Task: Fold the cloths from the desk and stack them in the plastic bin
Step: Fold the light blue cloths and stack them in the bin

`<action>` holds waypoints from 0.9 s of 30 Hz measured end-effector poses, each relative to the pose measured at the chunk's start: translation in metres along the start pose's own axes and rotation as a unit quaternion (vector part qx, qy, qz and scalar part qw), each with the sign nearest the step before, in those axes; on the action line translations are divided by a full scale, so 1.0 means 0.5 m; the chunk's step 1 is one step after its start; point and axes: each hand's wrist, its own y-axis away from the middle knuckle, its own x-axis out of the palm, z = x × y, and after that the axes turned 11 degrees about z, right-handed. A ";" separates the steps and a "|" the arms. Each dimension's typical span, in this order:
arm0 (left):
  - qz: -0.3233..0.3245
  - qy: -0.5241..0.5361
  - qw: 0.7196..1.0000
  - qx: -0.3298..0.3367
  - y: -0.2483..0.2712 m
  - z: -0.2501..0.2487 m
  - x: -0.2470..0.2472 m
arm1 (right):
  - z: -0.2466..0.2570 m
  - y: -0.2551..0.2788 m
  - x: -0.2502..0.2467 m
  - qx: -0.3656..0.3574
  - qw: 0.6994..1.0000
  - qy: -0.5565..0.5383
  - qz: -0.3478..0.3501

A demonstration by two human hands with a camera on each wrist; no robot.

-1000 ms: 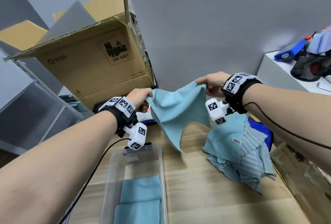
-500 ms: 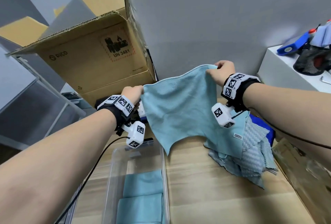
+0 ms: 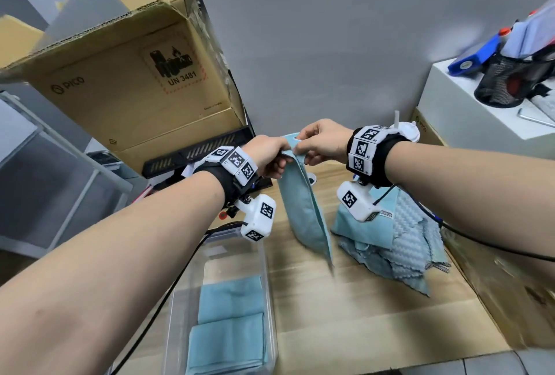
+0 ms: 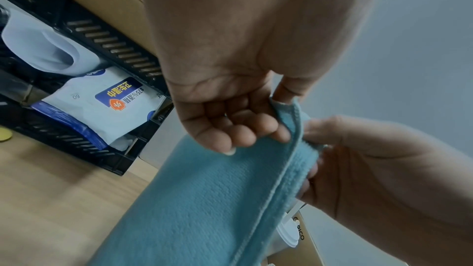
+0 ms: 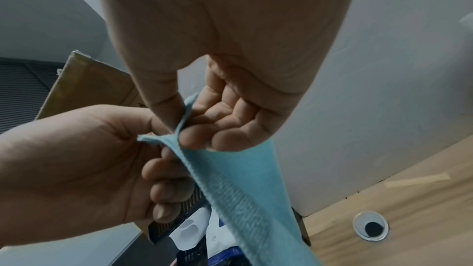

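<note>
A light blue cloth (image 3: 303,206) hangs doubled over in the air above the wooden desk (image 3: 375,299). My left hand (image 3: 270,155) and right hand (image 3: 318,143) meet at its top, each pinching a corner between thumb and fingers. The left wrist view shows my left hand (image 4: 256,126) on the cloth's (image 4: 204,199) hemmed edge, the right wrist view my right hand (image 5: 194,120) on the cloth (image 5: 243,185). A clear plastic bin (image 3: 177,314) at the front left holds two folded blue cloths (image 3: 228,329). A heap of unfolded cloths (image 3: 390,242) lies on the desk at right.
An open cardboard box (image 3: 129,98) stands at the back left on a black crate (image 3: 198,149). A white cabinet (image 3: 480,122) with a mesh holder (image 3: 507,80) is at right. A cable hole (image 5: 370,227) sits in the desk. A brown box (image 3: 510,284) borders the right edge.
My hands have come together from spread apart, bringing the two top corners of the cloth together, so it now hangs folded in half instead of open.
</note>
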 end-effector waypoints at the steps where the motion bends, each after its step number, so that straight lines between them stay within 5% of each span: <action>1: 0.004 0.000 1.000 -0.001 -0.001 0.001 0.001 | -0.003 0.002 -0.005 -0.003 1.000 0.012 -0.001; 7: 0.026 0.004 1.000 -0.016 -0.007 0.002 0.012 | -0.012 0.014 -0.014 -0.027 0.998 0.048 0.003; 11: 0.015 0.046 0.999 -0.018 -0.006 0.003 0.021 | -0.014 0.026 -0.013 -0.057 0.982 0.169 0.056; 17: 0.121 0.031 0.991 -0.038 0.009 0.000 0.005 | -0.032 0.012 -0.014 -0.076 0.968 0.241 0.009; 19: 0.074 0.011 0.997 -0.020 0.009 0.004 -0.003 | -0.031 0.008 -0.019 -0.065 0.968 0.243 0.013; 22: -0.122 -0.086 0.979 0.136 -0.017 0.033 -0.023 | -0.017 0.012 -0.027 -0.056 0.969 0.240 0.026; 23: -0.142 -0.152 0.962 0.176 -0.024 0.042 -0.030 | -0.011 0.014 -0.029 -0.052 0.970 0.234 0.042; 27: -0.037 -0.375 0.912 0.161 -0.033 0.070 -0.033 | 0.006 0.019 -0.036 -0.018 0.973 0.204 0.105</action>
